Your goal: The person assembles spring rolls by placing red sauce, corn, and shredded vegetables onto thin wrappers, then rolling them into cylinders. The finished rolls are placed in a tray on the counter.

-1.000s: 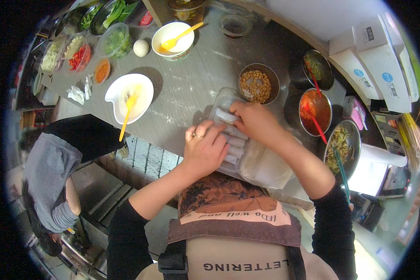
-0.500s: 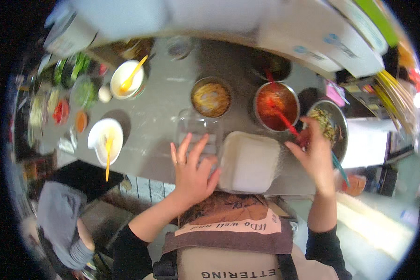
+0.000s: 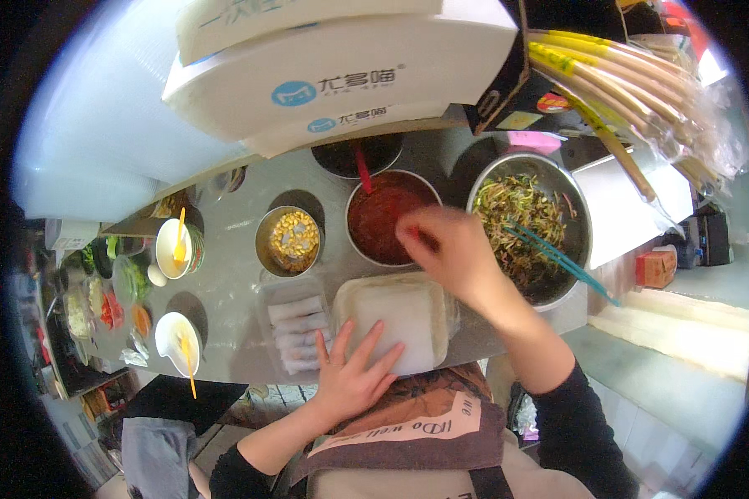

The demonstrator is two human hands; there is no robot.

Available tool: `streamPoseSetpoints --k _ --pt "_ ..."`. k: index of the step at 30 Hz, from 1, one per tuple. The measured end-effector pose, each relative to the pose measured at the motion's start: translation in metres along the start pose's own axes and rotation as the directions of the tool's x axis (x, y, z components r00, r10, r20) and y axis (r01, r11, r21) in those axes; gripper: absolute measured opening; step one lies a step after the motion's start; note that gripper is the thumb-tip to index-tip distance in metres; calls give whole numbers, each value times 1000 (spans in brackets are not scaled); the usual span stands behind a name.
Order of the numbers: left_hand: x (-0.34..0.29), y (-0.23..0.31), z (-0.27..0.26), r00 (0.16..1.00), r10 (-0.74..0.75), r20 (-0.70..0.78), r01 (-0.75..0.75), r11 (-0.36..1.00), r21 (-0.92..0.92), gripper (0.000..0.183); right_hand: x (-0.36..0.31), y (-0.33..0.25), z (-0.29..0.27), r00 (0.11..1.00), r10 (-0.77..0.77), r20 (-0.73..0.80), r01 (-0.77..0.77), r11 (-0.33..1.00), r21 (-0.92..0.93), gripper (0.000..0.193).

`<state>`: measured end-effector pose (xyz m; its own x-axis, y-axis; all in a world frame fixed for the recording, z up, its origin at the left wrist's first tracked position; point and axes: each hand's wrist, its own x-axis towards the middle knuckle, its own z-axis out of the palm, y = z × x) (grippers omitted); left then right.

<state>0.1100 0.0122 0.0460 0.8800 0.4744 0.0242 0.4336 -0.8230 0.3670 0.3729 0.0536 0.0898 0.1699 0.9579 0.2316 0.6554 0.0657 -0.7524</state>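
Observation:
My left hand (image 3: 359, 370) lies with spread fingers on a stack of thin white square sheets (image 3: 408, 328) in a shallow plastic tray. Just left of it, a clear plastic box (image 3: 266, 333) holds several white rolls (image 3: 300, 320). My right hand (image 3: 453, 254) is over the right side of a metal bowl of red sauce (image 3: 383, 212). Its fingers are curled closed around what looks like a red-handled utensil (image 3: 414, 233), mostly hidden by the hand. A metal bowl (image 3: 295, 275) with yellow beans stands left of the sauce.
A large metal bowl (image 3: 587, 204) holds shredded mixed vegetables and teal tongs (image 3: 558, 258). Behind the sauce is a dark bowl (image 3: 331, 158) with a red handle. White bowls with yellow spoons (image 3: 183, 237) stand left. White cartons (image 3: 366, 71) and wrapped chopsticks (image 3: 616, 83) line the back.
The view has swung to the right. My left hand has gone from the clear box onto the white sheets. My right hand has moved in over the sauce bowl, its fingers now curled closed.

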Motion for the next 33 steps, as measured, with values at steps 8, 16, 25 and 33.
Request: streamPoseSetpoints --k 8,16,25,33 --pt "-12 1 1 999 4 -44 -4 1000 -7 47 -4 -2 -18 996 -76 -47 79 994 74 14" --pt "-15 5 1 997 -37 -63 35 999 -28 43 -19 5 -8 997 66 36 -71 987 145 17" --pt "-19 7 1 992 -20 -122 17 1000 -25 40 -37 13 -16 769 611 188 -499 390 774 25" --pt "-33 -2 5 974 -17 -225 -11 992 -123 33 -96 -30 -48 849 524 63 -448 653 611 25"
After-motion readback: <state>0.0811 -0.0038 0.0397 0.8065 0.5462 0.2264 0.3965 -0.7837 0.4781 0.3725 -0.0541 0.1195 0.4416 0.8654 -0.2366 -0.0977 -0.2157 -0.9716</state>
